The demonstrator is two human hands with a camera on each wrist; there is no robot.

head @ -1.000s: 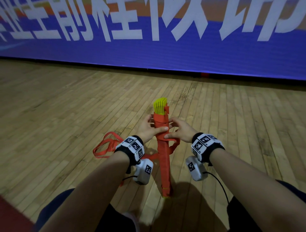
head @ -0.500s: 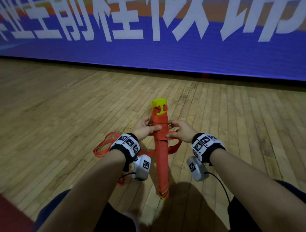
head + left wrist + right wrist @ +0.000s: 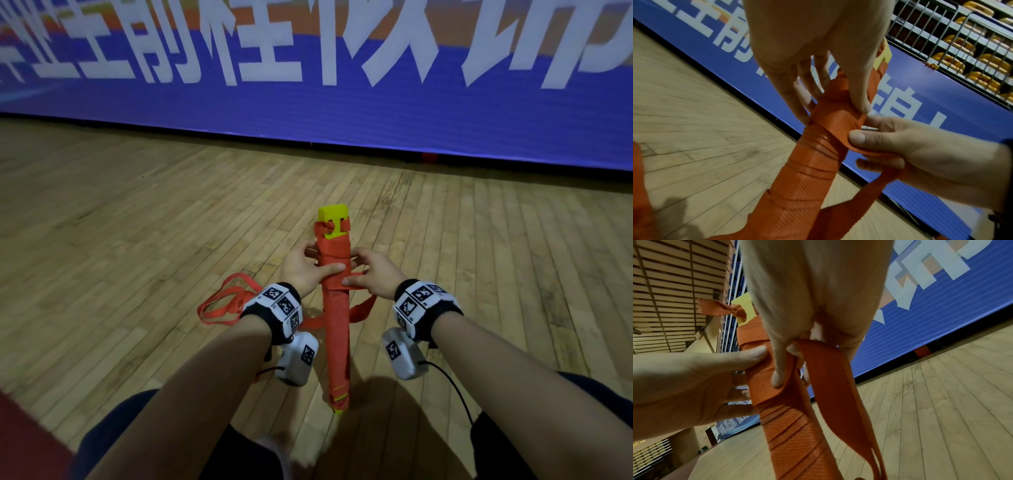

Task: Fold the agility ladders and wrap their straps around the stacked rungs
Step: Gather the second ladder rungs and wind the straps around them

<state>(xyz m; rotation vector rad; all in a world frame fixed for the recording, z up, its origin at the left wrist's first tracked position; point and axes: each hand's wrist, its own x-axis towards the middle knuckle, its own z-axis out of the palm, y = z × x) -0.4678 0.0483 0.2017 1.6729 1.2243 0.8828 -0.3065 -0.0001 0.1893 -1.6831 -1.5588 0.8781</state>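
The stacked yellow rungs form a long bundle (image 3: 337, 329) wound in orange strap, standing tilted with its lower end on the floor. Its yellow ends (image 3: 332, 214) stick out at the top. My left hand (image 3: 305, 270) grips the upper part, thumb laid across the front wraps (image 3: 838, 123). My right hand (image 3: 371, 274) pinches the free strap (image 3: 830, 386) between thumb and forefinger right beside the bundle (image 3: 793, 426), holding a turn against it. From that pinch the strap tail hangs down to the right. More loose strap loops (image 3: 226, 303) lie on the floor to the left.
Wooden gym floor (image 3: 137, 222) spreads all around. A blue banner wall (image 3: 342, 113) with white characters runs across the back. My knees (image 3: 116, 431) are at the bottom of the head view, and a dark red mat edge (image 3: 20, 445) at bottom left.
The bundle has turned about its long axis: the yellow ends showed as fanned edges, now a flat face. Both hands stayed on the upper part while the strap went round.
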